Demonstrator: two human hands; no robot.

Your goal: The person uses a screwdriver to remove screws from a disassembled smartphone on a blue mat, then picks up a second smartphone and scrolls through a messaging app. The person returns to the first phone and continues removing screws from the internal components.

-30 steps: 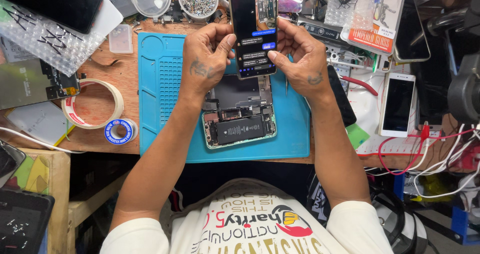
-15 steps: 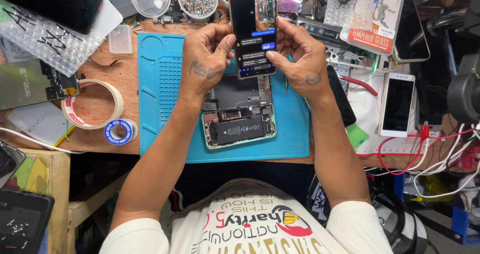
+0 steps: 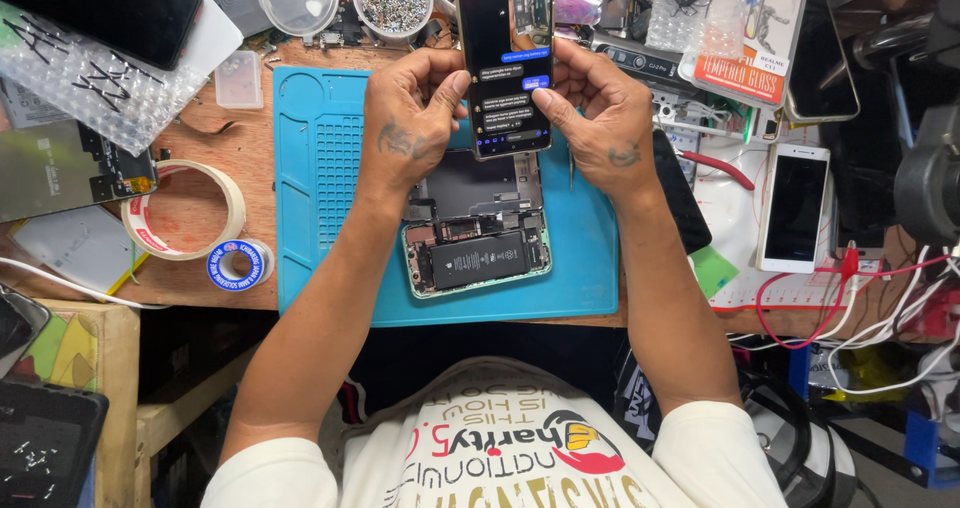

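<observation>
Left hand (image 3: pixel 410 118) and right hand (image 3: pixel 600 118) both grip a lit smartphone (image 3: pixel 503 58), held upright above the far edge of the blue work mat (image 3: pixel 310 168). Fingers of each hand curl round the phone's long sides; left thumb rests on its left edge, right thumb tip touches the lower right of the screen. Neither hand fully shut, both wrapped on the phone. Screen shows a chat view with a small picture at top. Directly below the hands, flat on the mat near its middle, lies an opened phone body (image 3: pixel 475 238), battery and boards exposed, not touched by either hand. Mat sits on a wooden bench (image 3: pixel 200 168), toward its near edge. Left of the mat: roll of pale tape (image 3: pixel 183 211) and a small blue-and-white spool (image 3: pixel 238 265), just beside each other. Far edge of bench: clear tub of small screws (image 3: pixel 393 3). Right of the mat: white phone (image 3: pixel 795 208) face up, red cable (image 3: pixel 800 318) near it.
</observation>
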